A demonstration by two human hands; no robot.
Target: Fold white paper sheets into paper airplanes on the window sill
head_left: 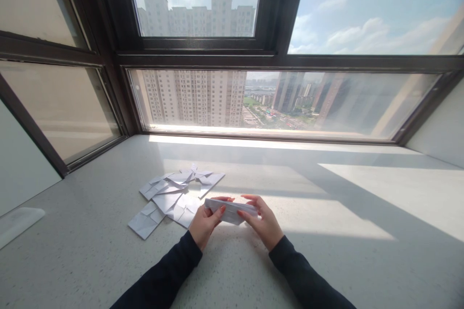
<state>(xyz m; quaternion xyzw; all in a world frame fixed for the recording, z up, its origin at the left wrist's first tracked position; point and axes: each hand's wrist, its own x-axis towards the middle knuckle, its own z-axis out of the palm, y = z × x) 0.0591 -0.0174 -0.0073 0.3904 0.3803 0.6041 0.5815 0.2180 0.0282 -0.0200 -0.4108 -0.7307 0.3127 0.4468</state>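
A folded piece of white paper is held up between my two hands, just above the pale sill. My left hand pinches its left end, thumb on the near face and fingers behind. At the other end, my right hand grips the paper with the thumb in front and the index finger arched over the top edge. To the left of my hands lies a loose pile of folded white papers, several of them overlapping. The fingers behind the held paper are partly hidden.
The speckled white sill carries bands of sunlight and shadow. Dark window frames rise along its back and left side. A white object with a rounded end lies at the far left edge. White wall stands at the right.
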